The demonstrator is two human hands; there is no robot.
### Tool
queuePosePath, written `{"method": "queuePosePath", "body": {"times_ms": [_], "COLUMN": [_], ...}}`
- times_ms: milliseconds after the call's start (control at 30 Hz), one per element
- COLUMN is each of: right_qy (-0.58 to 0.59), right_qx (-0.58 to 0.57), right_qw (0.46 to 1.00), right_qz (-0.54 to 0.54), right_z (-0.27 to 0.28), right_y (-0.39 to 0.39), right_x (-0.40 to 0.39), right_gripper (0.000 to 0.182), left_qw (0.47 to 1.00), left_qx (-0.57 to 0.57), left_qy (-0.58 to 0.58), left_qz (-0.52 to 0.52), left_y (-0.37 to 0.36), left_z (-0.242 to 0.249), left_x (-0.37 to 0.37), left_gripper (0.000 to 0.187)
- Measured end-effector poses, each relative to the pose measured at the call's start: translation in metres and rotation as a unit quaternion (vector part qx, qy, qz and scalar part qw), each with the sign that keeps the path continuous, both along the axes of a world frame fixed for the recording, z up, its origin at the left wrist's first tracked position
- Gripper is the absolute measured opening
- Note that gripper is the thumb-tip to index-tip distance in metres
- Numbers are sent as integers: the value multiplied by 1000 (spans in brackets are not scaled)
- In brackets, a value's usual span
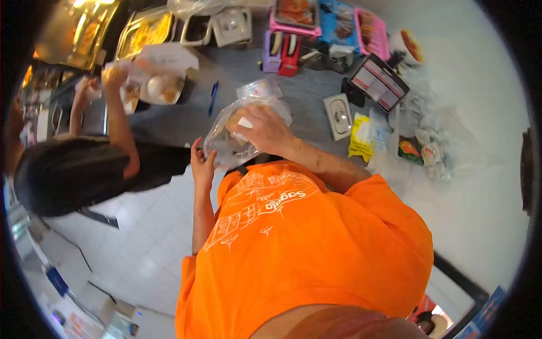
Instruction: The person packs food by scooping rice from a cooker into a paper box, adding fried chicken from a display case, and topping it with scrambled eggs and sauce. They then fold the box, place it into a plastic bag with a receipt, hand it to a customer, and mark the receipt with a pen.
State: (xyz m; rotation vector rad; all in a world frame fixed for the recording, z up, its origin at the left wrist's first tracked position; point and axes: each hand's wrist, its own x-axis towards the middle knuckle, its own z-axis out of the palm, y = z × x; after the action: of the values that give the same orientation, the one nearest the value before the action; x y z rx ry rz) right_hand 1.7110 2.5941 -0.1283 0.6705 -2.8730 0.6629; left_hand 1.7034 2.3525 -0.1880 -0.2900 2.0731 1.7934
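A clear plastic bag [220, 131] lies at the counter's front edge, close to the orange shirt. My right hand [264, 129] reaches into or over it, its fingers curled round a light brown item [233, 122] with something white by the thumb. At the bag's lower left side is my left hand [202, 161], thumb and forefinger apart at the plastic; whether it pinches the film is too small to tell. Just behind the bag lies a small clear packet [259, 89] with a printed label. A blue pen [213, 98] rests to the left.
A co-worker in black [79, 172] stands at the left, hands over food trays [164, 89]. Tape dispensers [289, 55] and pink baskets [371, 34] are at the back. To the right are a metal lid [339, 117], a tablet-like screen [379, 82] and a yellow packet [361, 137].
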Motion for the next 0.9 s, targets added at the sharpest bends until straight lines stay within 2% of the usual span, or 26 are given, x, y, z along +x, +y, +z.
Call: {"method": "queuePosePath", "body": {"times_ms": [33, 67, 100, 133, 167, 200, 233, 267, 333, 367, 400, 433, 467, 500, 533, 567, 633, 700, 733, 767, 800, 833, 900], "right_qy": [5, -41, -89, -334, -332, -344, -347, -406, -231, -210, -142, -99, -104, -48, 8, 16, -25, 28, 2, -22, -11, -47, -88], "right_qx": [6, 85, 158, 24, 20, -128, -273, -281, -285, -282, -102, 139, 308, 311, 315, 318, 245, 218, 202, 187, 190, 171, 149], "right_qw": [1000, 985, 946, 901, 898, 912, 894, 870, 930, 925, 939, 889, 859, 873, 886, 889, 920, 930, 938, 944, 948, 949, 950], "right_qz": [-18, -145, -268, -276, -286, -185, -76, 11, -7, -147, -295, -425, -397, -372, -342, -328, -305, -295, -283, -271, -256, -262, -260], "right_z": [3, 6, 7, -14, -6, 10, 30, 67, 63, 69, 33, 36, 16, -24, -57, -65, -72, -55, -42, -29, -20, -14, -6], "right_y": [10, 24, 36, 61, 75, 92, 108, 122, 174, 203, 254, 268, 295, 322, 347, 362, 376, 383, 385, 390, 394, 397, 404], "right_x": [-1, -2, -1, -14, -12, -15, -17, -19, -36, -45, -62, -65, -69, -72, -78, -84, -90, -91, -91, -93, -96, -94, -93], "right_gripper": [61, 60, 60, 66, 66, 68, 71, 67, 57, 50, 44, 32, 32, 27, 22, 22, 9, 6, 7, 8, 8, 9, 9], "left_qw": [1000, 999, 996, 981, 980, 941, 870, 889, 884, 879, 875, 875, 881, 888, 877, 881, 953, 954, 951, 961, 964, 964, 961], "left_qx": [6, -30, -68, -158, -159, -268, -370, -370, -365, -361, -352, -353, -340, -328, -332, -333, -282, -284, -297, -260, -261, -262, -273], "left_qy": [5, -13, -31, -12, -8, 133, 266, 191, 196, 206, 225, 227, 229, 229, 278, 275, 83, 87, 85, 91, 53, 12, 26], "left_qz": [-18, -35, -50, -108, -119, -156, -188, -189, -217, -234, -243, -241, -235, -226, -210, -194, -79, -34, -24, 1, 22, 38, 43], "left_y": [1, 3, 5, 7, 4, 2, 2, 13, 21, 26, 26, 27, 30, 32, 32, 33, 35, 39, 33, 44, 49, 49, 49], "left_z": [5, 10, 17, 25, 27, 26, 26, 52, 63, 65, 59, 58, 58, 57, 50, 48, 44, 41, 31, 40, 41, 41, 38], "left_x": [-2, -5, -10, -17, -21, -26, -30, -34, -37, -42, -45, -47, -47, -45, -42, -38, -25, -15, -11, -8, -8, -7, -2], "left_gripper": [54, 54, 54, 53, 53, 53, 53, 54, 56, 57, 59, 59, 60, 60, 57, 57, 51, 48, 47, 45, 46, 48, 50]}}
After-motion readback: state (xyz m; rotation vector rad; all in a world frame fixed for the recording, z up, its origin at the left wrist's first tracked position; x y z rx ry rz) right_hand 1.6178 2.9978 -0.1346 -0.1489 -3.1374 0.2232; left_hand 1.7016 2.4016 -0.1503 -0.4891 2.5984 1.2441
